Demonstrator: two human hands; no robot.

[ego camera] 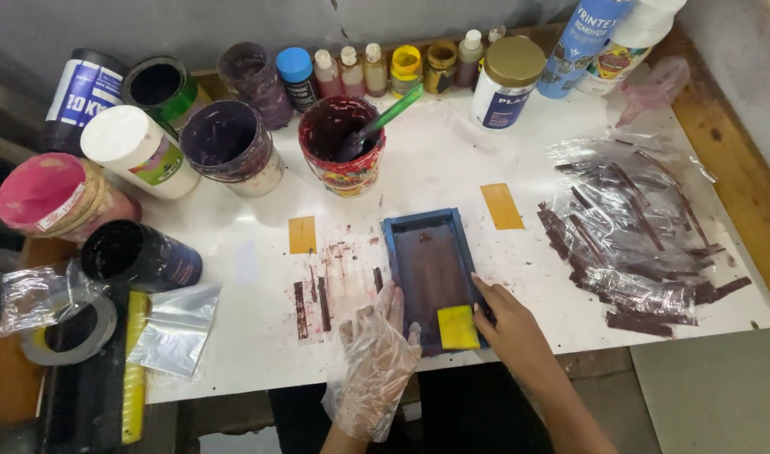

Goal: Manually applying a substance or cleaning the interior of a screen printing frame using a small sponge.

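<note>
Progress, as I judge it: my gloved left hand [375,353] presses flat beside the blue frame [431,273]; my right hand [511,324] grasps the yellow squeegee [458,327] at its near end. Printed strips [637,244] lie far right; more remain.

A small rectangular blue-framed screen [431,273] shows a dark maroon mesh, with a yellow rectangular scraper [458,327] on it. The white tabletop [435,160] bears maroon smears and two orange-yellow tape patches [502,206]. A round paint tub [341,155] holds deep red ink and a green stick [391,113].
</note>
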